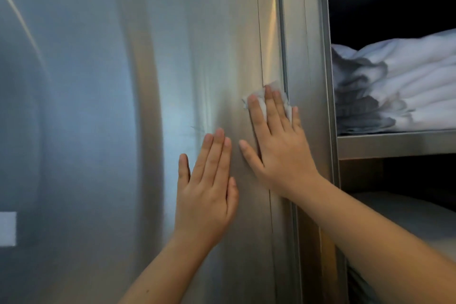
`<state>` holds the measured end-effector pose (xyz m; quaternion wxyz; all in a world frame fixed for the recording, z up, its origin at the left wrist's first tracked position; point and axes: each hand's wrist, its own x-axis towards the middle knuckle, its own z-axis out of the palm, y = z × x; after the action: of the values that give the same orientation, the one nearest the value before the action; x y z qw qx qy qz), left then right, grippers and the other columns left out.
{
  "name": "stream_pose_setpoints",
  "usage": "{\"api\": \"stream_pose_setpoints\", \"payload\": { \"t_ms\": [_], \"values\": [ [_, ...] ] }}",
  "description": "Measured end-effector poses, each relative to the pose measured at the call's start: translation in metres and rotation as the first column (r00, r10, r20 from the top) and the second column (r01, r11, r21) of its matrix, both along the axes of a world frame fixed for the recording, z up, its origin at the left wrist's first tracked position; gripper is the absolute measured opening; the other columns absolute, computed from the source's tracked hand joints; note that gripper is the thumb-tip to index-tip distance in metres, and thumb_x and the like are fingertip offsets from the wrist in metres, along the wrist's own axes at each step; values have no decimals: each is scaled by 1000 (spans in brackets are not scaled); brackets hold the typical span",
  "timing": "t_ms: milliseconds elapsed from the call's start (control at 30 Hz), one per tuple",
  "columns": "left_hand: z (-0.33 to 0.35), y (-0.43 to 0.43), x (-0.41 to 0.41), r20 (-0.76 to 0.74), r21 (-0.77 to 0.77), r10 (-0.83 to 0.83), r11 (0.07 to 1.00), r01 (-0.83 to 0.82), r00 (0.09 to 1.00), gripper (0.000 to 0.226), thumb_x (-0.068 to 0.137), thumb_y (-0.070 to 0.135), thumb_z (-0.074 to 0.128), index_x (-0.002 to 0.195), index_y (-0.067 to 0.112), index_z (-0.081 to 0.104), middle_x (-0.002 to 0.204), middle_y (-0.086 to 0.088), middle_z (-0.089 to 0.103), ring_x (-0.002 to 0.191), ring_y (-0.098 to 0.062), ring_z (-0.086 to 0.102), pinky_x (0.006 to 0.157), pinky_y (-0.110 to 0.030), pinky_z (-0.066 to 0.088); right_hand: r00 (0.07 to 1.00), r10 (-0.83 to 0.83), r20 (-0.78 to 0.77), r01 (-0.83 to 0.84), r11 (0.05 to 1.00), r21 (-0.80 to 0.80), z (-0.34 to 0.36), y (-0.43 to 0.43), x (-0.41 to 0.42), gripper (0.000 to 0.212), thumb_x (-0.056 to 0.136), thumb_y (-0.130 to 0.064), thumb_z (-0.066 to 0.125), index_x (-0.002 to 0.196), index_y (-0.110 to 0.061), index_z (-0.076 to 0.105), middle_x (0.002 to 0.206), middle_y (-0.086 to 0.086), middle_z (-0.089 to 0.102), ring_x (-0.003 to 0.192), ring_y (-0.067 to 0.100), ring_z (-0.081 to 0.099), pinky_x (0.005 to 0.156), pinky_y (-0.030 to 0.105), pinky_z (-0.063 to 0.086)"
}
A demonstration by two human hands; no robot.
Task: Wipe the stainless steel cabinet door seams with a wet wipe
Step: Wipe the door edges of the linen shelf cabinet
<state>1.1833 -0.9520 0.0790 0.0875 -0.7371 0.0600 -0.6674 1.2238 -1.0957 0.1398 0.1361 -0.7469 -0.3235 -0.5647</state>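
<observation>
wet wipe look: the wet wipe [274,87] is small, white, thin and kinda crumpled. Most of it is squashed under the fingers, so only the edges stick out.

wipe location: flat on the stainless cabinet door [172,81], right at its right edge. The wipe's upper right corner touches the seam [283,57].

wipe direction: the bit you can see has a top edge slanting up toward the right, with the corner poking at the seam. I can't really call its long axis since the hand covers the middle.

seam: a dark, narrow vertical groove between the door and the frame, running top to bottom.

right hand: the right hand [278,145] is flat on the wipe. Its fingers are straight and slightly fanned and point up, with the thumb splayed out to the left.

left hand: the left hand [207,187] lies palm-flat on the bare door, lower and just left of the right one. Its fingers are straight and mostly together, and the pinky sits a little apart.

other stuff: folded white linens [407,86] sit on a metal shelf [394,143] to the right of the frame. There's a blurry white label [7,228] at the far left.
</observation>
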Motion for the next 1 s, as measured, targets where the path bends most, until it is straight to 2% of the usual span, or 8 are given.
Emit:
{"api": "stream_pose_setpoints", "payload": {
  "t_ms": [100,267,600,767,900,1000],
  "values": [
    [-9,3,-3,-45,19,-14,1000,14,999,58,89,25,33,144,7,28,152,-8,24,141,-19,19,112,-47,11,999,-5,-43,5,1000,-6,-20,-1,-6,66,91,-50,17,145,-19,-5,154,12,-9,143,23,-11,113,38,-11],
    [-10,4,-5,-64,23,-56,998,57,996,59,88,25,33,144,7,26,151,-9,23,139,-21,22,110,-51,14,998,-28,-57,29,999,20,-52,-1,-14,65,92,-46,25,144,-14,3,152,13,0,141,25,-5,113,43,2],
    [-16,0,-10,-95,15,-90,996,92,991,60,87,24,35,142,3,27,149,-13,27,138,-25,21,109,-53,18,983,-123,-133,114,991,-75,-107,-9,-22,67,94,-46,29,146,-13,2,154,16,5,143,28,4,111,44,3],
    [-53,-5,-13,-144,47,-54,997,61,988,59,88,24,35,143,5,24,150,-13,26,139,-26,23,111,-47,20,986,-82,-145,70,994,-86,-128,-12,-21,67,95,-45,31,147,-11,3,154,17,4,143,27,2,112,44,2],
    [-71,-13,-15,-151,5,-65,998,66,986,57,90,26,32,142,5,27,149,-13,29,137,-27,27,109,-50,25,990,-31,-137,21,997,-75,-140,-13,-19,66,95,-43,35,146,-9,9,154,17,4,143,29,3,112,42,1],
    [-93,-20,-15,-153,-27,-92,996,89,984,56,92,28,30,143,7,25,149,-11,26,138,-25,24,109,-50,24,991,20,-129,-29,998,-62,-156,-13,-17,66,95,-41,37,146,-10,10,154,17,4,143,29,4,113,41,1]
  ]
}}
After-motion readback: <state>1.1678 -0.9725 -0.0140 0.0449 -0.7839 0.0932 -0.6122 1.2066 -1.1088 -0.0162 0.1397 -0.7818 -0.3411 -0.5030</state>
